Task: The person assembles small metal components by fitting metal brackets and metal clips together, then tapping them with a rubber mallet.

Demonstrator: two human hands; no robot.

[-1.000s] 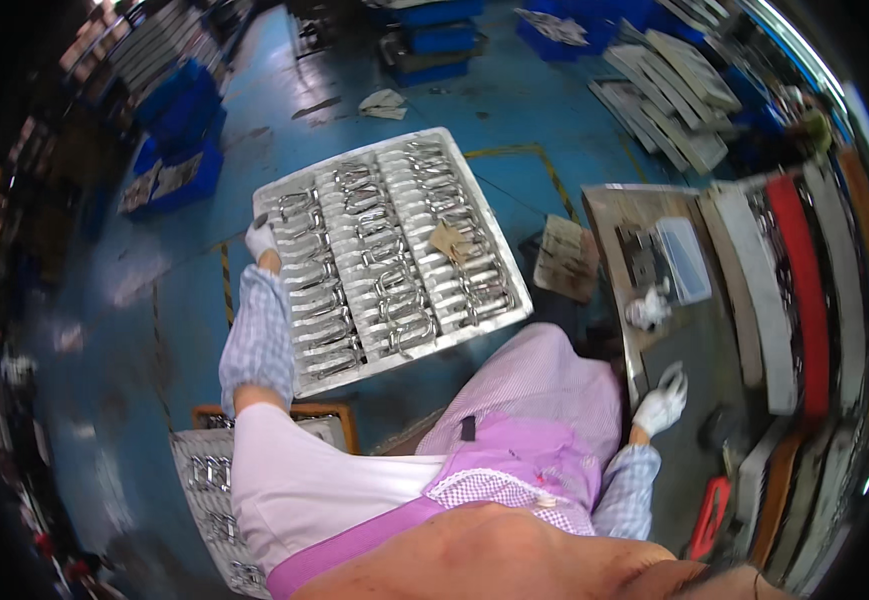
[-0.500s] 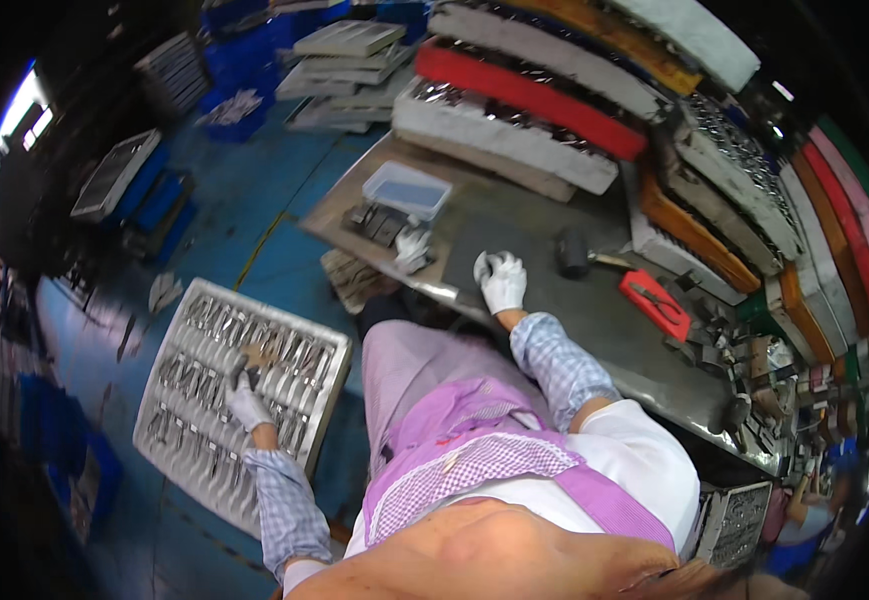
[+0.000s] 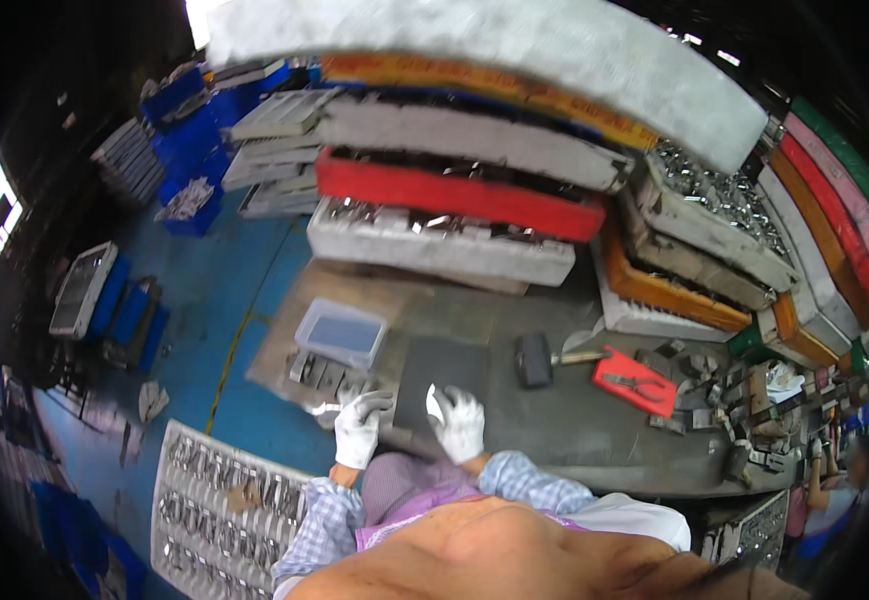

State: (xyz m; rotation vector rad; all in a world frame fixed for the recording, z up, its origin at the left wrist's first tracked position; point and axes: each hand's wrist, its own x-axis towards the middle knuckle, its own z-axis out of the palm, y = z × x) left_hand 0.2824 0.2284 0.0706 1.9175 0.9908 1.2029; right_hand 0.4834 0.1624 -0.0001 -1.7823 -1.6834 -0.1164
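Now that my gloved left hand (image 3: 359,430) has left the tray (image 3: 160,500), it hovers near my right hand (image 3: 459,425); both have curled fingers, and I cannot tell whether either pinches anything. The dark mat (image 3: 444,365) lies just beyond, so work shifts to the bench (image 3: 514,435). Metal pieces (image 3: 190,460) fill the tray, lower left.

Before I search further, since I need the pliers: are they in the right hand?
No, the pliers lie on a red piece, apart from the right hand.

a black-headed mallet (image 3: 532,361) beside pliers (image 3: 626,381) on a red tray (image 3: 658,405); stacked crates (image 3: 454,195) behind.
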